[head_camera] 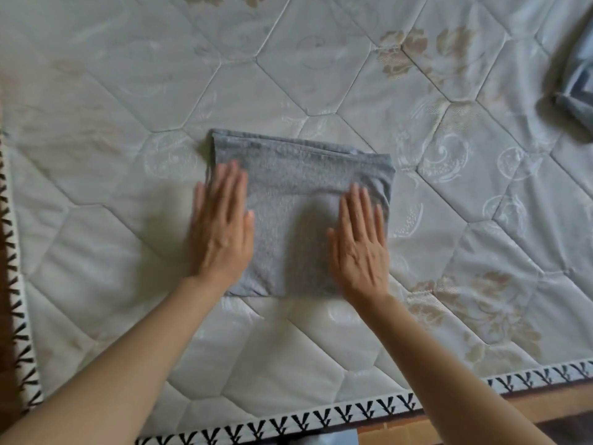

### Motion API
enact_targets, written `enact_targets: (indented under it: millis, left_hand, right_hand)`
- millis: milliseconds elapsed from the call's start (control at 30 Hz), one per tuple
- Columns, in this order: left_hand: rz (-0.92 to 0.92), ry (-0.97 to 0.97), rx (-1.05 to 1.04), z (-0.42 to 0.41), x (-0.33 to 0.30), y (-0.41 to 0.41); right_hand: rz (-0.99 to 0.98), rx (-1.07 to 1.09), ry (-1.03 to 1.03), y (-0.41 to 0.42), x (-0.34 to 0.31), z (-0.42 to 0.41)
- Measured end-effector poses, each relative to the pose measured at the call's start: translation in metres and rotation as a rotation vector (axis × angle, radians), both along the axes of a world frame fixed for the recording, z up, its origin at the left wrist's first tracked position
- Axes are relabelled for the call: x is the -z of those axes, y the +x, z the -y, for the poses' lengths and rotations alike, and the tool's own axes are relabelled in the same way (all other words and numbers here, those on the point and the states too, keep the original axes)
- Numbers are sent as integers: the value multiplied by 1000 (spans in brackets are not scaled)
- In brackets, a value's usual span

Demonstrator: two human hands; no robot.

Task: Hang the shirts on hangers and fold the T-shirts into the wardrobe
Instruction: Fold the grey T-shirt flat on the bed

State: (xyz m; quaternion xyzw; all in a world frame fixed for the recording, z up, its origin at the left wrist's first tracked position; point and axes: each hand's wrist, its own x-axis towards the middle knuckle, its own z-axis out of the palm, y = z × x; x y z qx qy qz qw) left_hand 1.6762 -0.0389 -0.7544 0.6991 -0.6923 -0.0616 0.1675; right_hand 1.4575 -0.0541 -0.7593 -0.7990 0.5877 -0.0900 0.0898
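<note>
A grey T-shirt [295, 194], folded into a compact rectangle, lies flat in the middle of the quilted mattress [128, 91]. My left hand [221, 226] rests palm down on the fold's left edge with its fingers straight. On the right part of the fold lies my right hand [361, 242], also flat with straight fingers. Both forearms reach in from the bottom of the view.
Another grey-blue garment [577, 88] lies bunched at the right edge of the mattress. A black-and-white patterned border [288, 422] marks the mattress's near edge, with a brown floor [481, 415] beyond it. The same border runs down the left side.
</note>
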Motion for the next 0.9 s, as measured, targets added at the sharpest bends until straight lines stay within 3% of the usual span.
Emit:
enact_targets:
  millis: [100,200,333,533,667,900]
  left_hand:
    - [10,-1,302,19,8,-34]
    - [111,92,369,39,24,-47]
    - [221,151,278,71,33,-36]
    - [162,168,42,86,38,-5]
    - [109,146,81,85,40,10]
    - [66,68,70,81,39,17]
  right_hand:
    - [55,-139,12,23,6,20]
    - [-45,-177,52,27,21,45]
    - [-100,-145,54,17,25,69]
    - [-126,23,77,8,25,75]
    - [-154,140,153,-12,24,82]
    - [-136,100,207,-34,17,88]
